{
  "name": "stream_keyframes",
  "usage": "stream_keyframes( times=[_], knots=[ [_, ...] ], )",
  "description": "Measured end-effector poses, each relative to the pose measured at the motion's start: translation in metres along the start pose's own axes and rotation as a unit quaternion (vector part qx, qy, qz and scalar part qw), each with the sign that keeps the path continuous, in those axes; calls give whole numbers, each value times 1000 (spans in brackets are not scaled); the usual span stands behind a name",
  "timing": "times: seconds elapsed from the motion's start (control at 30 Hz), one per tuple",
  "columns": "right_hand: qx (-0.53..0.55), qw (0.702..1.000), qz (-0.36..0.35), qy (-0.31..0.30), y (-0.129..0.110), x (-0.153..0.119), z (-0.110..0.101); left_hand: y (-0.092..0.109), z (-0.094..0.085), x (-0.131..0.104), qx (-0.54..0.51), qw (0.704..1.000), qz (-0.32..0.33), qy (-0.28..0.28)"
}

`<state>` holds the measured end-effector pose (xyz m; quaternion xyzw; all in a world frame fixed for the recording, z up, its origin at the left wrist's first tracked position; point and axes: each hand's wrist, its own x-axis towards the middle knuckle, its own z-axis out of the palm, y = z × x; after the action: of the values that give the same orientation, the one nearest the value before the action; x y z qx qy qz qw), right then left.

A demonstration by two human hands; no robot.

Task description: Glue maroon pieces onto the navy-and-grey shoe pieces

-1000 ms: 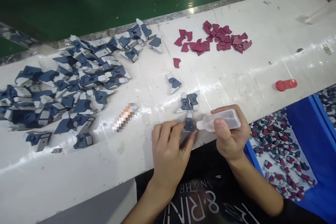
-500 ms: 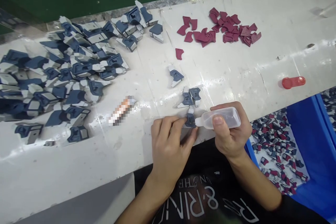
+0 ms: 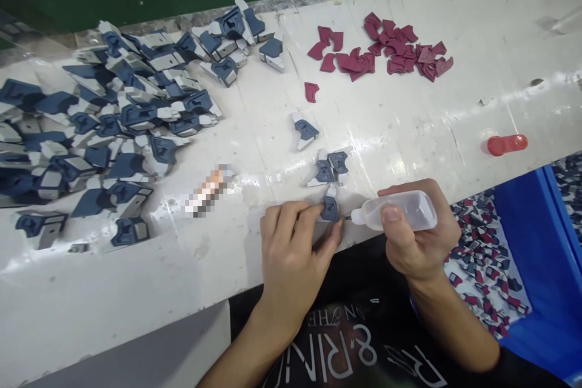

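Near the table's front edge, my left hand (image 3: 295, 248) pinches a blue and grey part (image 3: 330, 207) between its thumb and fingers, with the blue recessed side up. To the right of it, my right hand (image 3: 416, 236) is wrapped round a clear squeeze bottle (image 3: 409, 209). The bottle lies nearly level, its thin tip pointing left, a little away from the part. Just behind, two similar blue and grey parts (image 3: 337, 162) lie close together, and another single part (image 3: 305, 130) rests farther back.
A big pile of blue and grey parts (image 3: 140, 115) covers the left side. Dark red pieces (image 3: 354, 62) lie at the back. A red object (image 3: 507, 144) sits on the right of the white table (image 3: 204, 291). At the lower right, a blue bin (image 3: 536, 236) holds many parts.
My right hand has drawn the bottle to the right, so its tip has come away from the part. My left hand stays in place on the part.
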<state>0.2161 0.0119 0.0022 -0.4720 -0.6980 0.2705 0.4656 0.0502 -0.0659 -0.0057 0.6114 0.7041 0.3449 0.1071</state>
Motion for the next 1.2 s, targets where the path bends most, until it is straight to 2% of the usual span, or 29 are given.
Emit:
stream_keyframes(
  times=[0.23,0.53,0.8,1.0,1.07,1.2],
  knots=[
    [2,1000,-5,24,6,6,11,0,-1,0,4,1000,-4,-1],
    [13,1000,0,16,4,10,24,1,-2,0,-7,1000,-6,-3],
    [29,998,-33,35,7,3,24,1,-2,-1,-5,1000,-10,-7],
    [45,999,-15,3,3,1,23,1,-2,-1,-6,1000,-15,-12],
    [65,998,-1,24,4,3,24,2,-3,0,-5,1000,-15,-11],
    [124,980,48,147,9,12,27,0,-4,4,-1,1000,-16,-11]
  ],
)
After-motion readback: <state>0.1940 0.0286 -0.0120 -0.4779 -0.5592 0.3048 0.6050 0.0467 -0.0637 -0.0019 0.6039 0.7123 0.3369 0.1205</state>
